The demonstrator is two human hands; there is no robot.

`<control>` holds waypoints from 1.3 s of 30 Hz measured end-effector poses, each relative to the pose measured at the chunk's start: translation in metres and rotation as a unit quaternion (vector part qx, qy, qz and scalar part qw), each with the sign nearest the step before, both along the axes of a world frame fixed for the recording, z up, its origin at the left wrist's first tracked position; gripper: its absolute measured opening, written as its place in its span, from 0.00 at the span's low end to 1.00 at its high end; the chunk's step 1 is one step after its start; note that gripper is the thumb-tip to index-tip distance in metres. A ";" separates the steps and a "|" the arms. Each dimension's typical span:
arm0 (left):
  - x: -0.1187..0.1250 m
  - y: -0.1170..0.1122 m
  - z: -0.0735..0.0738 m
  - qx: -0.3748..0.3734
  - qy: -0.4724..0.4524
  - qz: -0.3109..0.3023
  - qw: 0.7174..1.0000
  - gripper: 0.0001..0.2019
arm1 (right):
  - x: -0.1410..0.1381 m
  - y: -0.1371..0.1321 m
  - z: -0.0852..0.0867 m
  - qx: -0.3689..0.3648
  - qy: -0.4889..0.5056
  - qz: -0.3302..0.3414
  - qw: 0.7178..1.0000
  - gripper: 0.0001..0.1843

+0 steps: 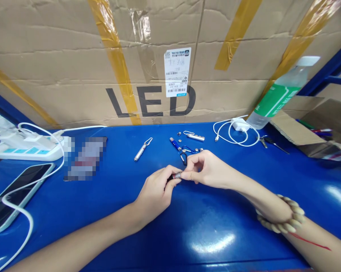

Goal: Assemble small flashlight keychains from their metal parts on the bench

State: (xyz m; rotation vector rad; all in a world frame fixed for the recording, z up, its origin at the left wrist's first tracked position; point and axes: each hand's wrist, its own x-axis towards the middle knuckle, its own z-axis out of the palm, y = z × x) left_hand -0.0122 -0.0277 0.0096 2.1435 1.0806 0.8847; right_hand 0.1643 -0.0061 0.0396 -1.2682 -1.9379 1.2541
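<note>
My left hand (156, 189) is closed around a small keychain flashlight (176, 175), whose silver threaded end and a bit of red show between the fingertips. At that end, the fingers of my right hand (208, 170) pinch; whether they also hold a cap or other small part is hidden. Just beyond my hands lie a blue flashlight tube (175, 144), a blue carabiner clip (189, 149), a black carabiner clip (183, 158) and several small round metal pieces. Two silver flashlights with clips lie apart, one on the left (141, 152) and another farther back (196, 137).
A large cardboard box (74, 75) walls off the back. On the left are a power strip (31, 151), a phone (17, 192) and a blurred flat item (87, 158). Rightward stand a charger with cable (239, 124), a bottle (278, 98), keys (268, 141) and an open carton (300, 138).
</note>
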 end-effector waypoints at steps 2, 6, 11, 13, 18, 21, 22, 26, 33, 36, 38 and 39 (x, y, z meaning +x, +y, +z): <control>0.000 0.001 -0.001 0.006 -0.002 0.004 1.000 0.06 | -0.001 0.000 0.000 -0.021 0.008 -0.010 1.000 0.16; 0.000 0.000 -0.002 0.016 -0.003 0.009 1.000 0.06 | -0.002 -0.001 0.000 -0.038 0.009 -0.022 0.999 0.16; -0.001 -0.001 -0.002 0.028 0.002 0.013 1.000 0.06 | -0.001 0.000 -0.001 -0.049 0.006 -0.018 0.999 0.15; 0.000 -0.001 -0.002 0.031 0.003 0.015 0.999 0.06 | 0.000 0.000 -0.001 -0.051 0.008 -0.018 0.999 0.15; 0.001 0.000 -0.002 0.032 -0.010 0.010 0.999 0.06 | 0.002 0.002 0.001 -0.052 0.028 -0.011 0.998 0.12; 0.002 -0.001 -0.001 0.031 -0.021 0.014 0.999 0.06 | 0.004 0.004 0.004 -0.054 0.046 -0.007 0.997 0.10; 0.002 -0.001 0.000 0.034 -0.024 0.014 0.999 0.06 | 0.005 0.005 0.004 -0.062 0.048 -0.007 0.997 0.10; 0.002 -0.003 0.000 0.046 -0.036 0.008 0.998 0.07 | 0.008 0.009 0.004 -0.098 0.057 -0.004 0.994 0.10; 0.003 -0.002 0.004 -0.042 -0.066 0.034 0.996 0.07 | 0.013 0.016 0.002 -0.009 0.042 -0.065 0.997 0.15; 0.003 0.002 0.004 -0.092 -0.093 0.056 0.990 0.08 | 0.017 0.020 -0.001 0.177 -0.082 -0.152 0.969 0.16; 0.003 0.005 0.002 -0.113 -0.114 0.068 0.985 0.08 | 0.019 0.021 -0.004 0.258 -0.168 -0.164 0.937 0.15; 0.003 0.006 0.001 -0.123 -0.127 0.074 0.981 0.07 | 0.018 0.020 -0.005 0.272 -0.196 -0.155 0.929 0.15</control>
